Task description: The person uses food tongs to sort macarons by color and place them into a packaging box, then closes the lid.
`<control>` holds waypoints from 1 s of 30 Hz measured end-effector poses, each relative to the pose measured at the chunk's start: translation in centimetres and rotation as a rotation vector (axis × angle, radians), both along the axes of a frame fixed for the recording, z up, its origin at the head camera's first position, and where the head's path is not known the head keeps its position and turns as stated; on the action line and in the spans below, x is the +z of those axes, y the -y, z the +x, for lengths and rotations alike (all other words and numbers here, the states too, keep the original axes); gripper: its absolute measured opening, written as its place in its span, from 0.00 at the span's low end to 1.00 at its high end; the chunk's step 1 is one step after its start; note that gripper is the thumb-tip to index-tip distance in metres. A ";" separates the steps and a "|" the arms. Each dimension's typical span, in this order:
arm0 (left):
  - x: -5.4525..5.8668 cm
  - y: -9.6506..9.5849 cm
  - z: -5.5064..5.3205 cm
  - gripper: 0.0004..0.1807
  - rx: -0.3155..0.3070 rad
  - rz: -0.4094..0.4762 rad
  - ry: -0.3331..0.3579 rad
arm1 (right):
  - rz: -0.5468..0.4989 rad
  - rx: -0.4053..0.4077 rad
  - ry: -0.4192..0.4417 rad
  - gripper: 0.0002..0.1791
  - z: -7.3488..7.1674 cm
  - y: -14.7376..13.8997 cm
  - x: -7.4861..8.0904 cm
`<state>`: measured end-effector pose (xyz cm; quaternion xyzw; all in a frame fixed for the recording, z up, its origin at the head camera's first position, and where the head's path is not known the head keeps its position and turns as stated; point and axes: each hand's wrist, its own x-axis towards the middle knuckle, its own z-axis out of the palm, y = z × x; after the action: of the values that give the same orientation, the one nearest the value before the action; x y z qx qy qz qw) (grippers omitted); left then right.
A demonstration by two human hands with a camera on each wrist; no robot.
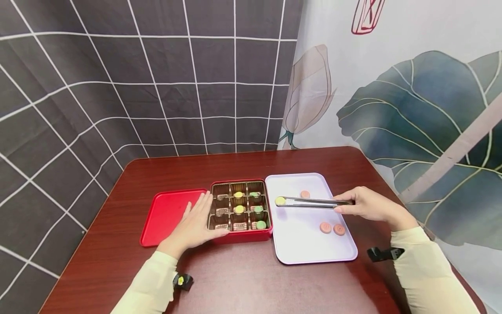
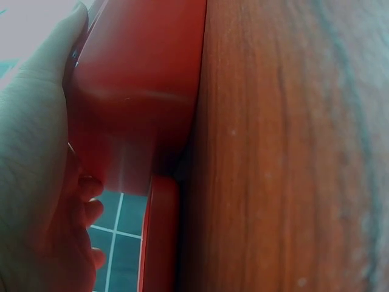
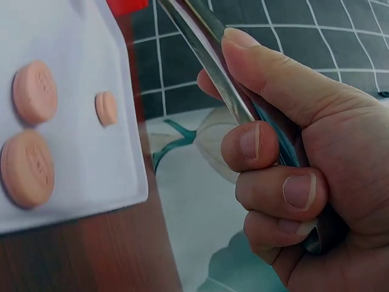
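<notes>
Our right hand point(image 1: 368, 204) grips tongs point(image 1: 313, 200) pointing left across the tray point(image 1: 298, 240), yellow disc point(image 1: 280, 200) pinched; our spread left hand point(image 1: 192, 229) touches the box point(image 1: 243, 237) of five discs point(image 1: 239, 209).

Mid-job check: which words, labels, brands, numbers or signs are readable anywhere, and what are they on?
None can be read.
Red seal-like mark on the pale backdrop: cut off by the picture's top edge, unreadable.
Raised marks on the pink discs: too blurred to read.
Patterns inside the red box: too small to tell whether they are lettering.
</notes>
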<state>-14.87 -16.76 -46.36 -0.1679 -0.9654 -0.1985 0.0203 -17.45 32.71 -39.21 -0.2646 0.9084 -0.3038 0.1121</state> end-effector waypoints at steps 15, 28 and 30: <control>0.0 0.0 -0.1 0.65 -0.004 -0.007 0.003 | -0.038 0.069 0.027 0.20 -1.1 3.5 0.1; 0.2 0.0 0.0 0.65 -0.004 -0.007 0.003 | 0.024 0.107 0.054 0.10 -1.9 6.9 0.5; 0.2 0.0 0.0 0.65 -0.003 -0.006 0.003 | 0.031 0.117 0.053 0.08 -2.0 7.3 0.4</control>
<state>-14.86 -16.72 -46.20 -0.1689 -0.9658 -0.1960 0.0183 -19.44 25.46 -38.77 -0.3073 0.8927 -0.2895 0.1578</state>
